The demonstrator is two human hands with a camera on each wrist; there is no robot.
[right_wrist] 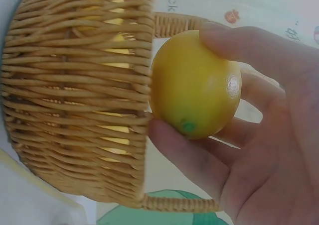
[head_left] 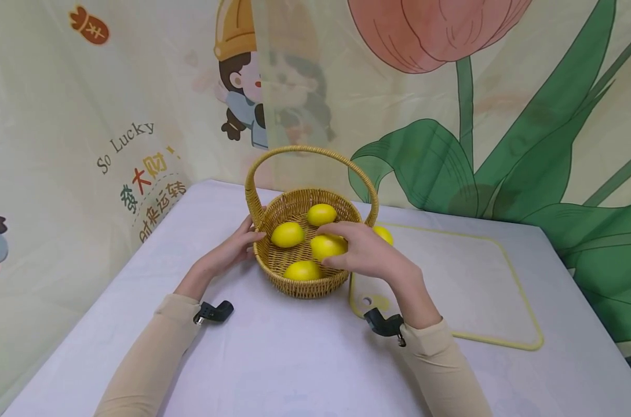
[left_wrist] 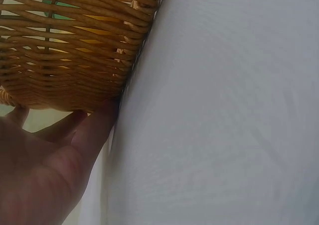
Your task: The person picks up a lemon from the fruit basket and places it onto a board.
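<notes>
A round wicker basket [head_left: 307, 292] with a tall arched handle stands on the white-covered table. My left hand [head_left: 236, 248] holds it at its left side, thumb by the rim and other fingers against the outer wall [left_wrist: 65, 80]. My right hand [head_left: 369, 250] grips a yellow lemon [right_wrist: 194, 85] between thumb and fingers, at the level of the basket's rim in the right wrist view. Inside the basket lie a left lemon [head_left: 288, 234], a back lemon [head_left: 321, 215] and a front lemon [head_left: 302, 271]. Another lemon [head_left: 383, 234] shows partly behind my right hand.
A white cutting board [head_left: 466, 284] with a yellow-green edge lies right of the basket, partly under my right forearm. Behind the table hangs a printed cloth [head_left: 305, 87] with a tulip and cartoon figure. Each wrist wears a black camera mount [head_left: 216, 311].
</notes>
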